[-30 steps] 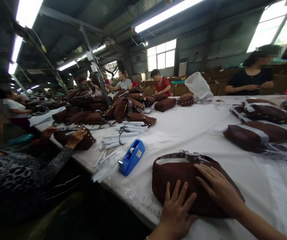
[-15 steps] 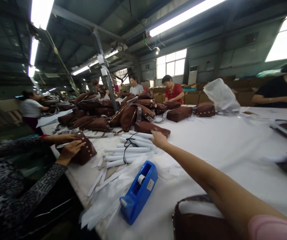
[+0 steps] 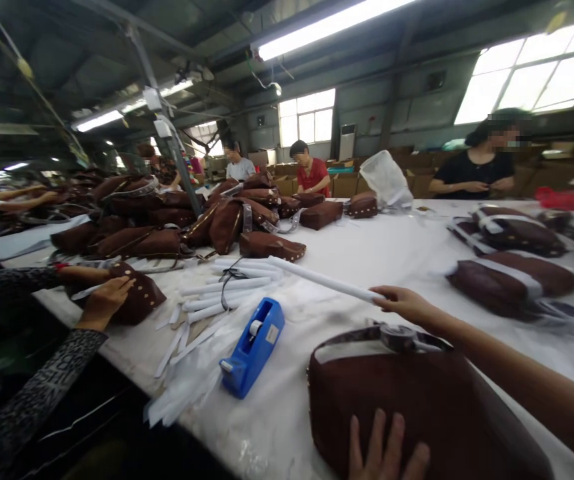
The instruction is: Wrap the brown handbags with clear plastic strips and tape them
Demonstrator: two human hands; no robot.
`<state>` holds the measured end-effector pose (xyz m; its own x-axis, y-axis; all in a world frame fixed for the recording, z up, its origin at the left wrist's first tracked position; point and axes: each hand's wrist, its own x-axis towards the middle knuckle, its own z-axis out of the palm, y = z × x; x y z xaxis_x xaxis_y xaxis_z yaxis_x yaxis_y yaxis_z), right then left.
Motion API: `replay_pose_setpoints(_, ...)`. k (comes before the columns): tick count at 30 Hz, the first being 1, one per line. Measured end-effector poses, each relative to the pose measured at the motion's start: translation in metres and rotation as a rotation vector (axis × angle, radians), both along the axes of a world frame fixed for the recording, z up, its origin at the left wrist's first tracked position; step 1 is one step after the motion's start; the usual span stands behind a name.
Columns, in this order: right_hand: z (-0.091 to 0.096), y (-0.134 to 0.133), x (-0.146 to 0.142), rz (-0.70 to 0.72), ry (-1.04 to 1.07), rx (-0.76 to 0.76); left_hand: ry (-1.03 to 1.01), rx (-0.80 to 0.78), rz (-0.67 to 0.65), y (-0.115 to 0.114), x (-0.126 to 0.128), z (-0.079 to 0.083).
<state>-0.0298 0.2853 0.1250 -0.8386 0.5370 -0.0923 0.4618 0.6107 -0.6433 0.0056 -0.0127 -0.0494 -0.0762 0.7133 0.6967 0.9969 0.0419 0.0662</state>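
Note:
My right hand (image 3: 401, 303) pinches the near end of a long white paper roll (image 3: 324, 279), whose far end lies over the bundle of paper rolls (image 3: 237, 283). My left hand (image 3: 387, 450) lies flat with spread fingers on the front of a brown handbag (image 3: 397, 383) close to me. Wrapped handles and white padding show at the bag's top opening. To the left of the bag stands a blue tape dispenser (image 3: 254, 350).
A co-worker's hand (image 3: 104, 303) at left works on a studded brown bag (image 3: 139, 293). Many brown bags (image 3: 224, 223) are heaped behind the rolls. More strapped bags (image 3: 511, 280) lie at right. Other people stand across the white table (image 3: 367, 247).
My right hand has drawn a paper roll rightward out of the bundle. My left hand has come into view on the handbag. The view has turned right.

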Motion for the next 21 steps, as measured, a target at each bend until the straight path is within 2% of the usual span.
replay_pose_setpoints(1,0.008,-0.003,0.042,-0.01,0.042,-0.084,-0.023,-0.017,0.006,-0.007,-0.001,0.013)
replay_pose_setpoints(2,0.016,-0.007,0.084,-0.025,0.075,-0.154,-0.059,-0.117,-0.029,-0.013,-0.002,0.026)
replay_pose_setpoints(5,0.039,-0.027,0.194,-0.101,0.059,-0.253,-0.145,-0.289,-0.025,-0.023,-0.008,0.057)
replay_pose_setpoints(8,0.049,-0.049,0.278,-0.084,-0.047,-0.279,-0.113,-0.382,0.024,-0.022,-0.01,0.07)
replay_pose_setpoints(10,0.044,-0.065,0.316,-0.03,-0.076,-0.273,-0.08,-0.44,0.006,-0.021,-0.012,0.075)
replay_pose_setpoints(12,0.031,-0.081,0.336,-0.021,-0.048,-0.257,-0.08,-0.499,-0.045,-0.02,-0.017,0.084)
replay_pose_setpoints(14,0.013,-0.097,0.341,-0.051,0.006,-0.241,-0.115,-0.554,-0.08,-0.02,-0.024,0.096)
replay_pose_setpoints(18,-0.019,-0.12,0.322,-0.138,0.159,-0.197,-0.174,-0.676,-0.156,-0.018,-0.037,0.123)
replay_pose_setpoints(21,-0.032,-0.128,0.302,-0.17,0.25,-0.161,-0.177,-0.773,-0.217,-0.015,-0.045,0.14)
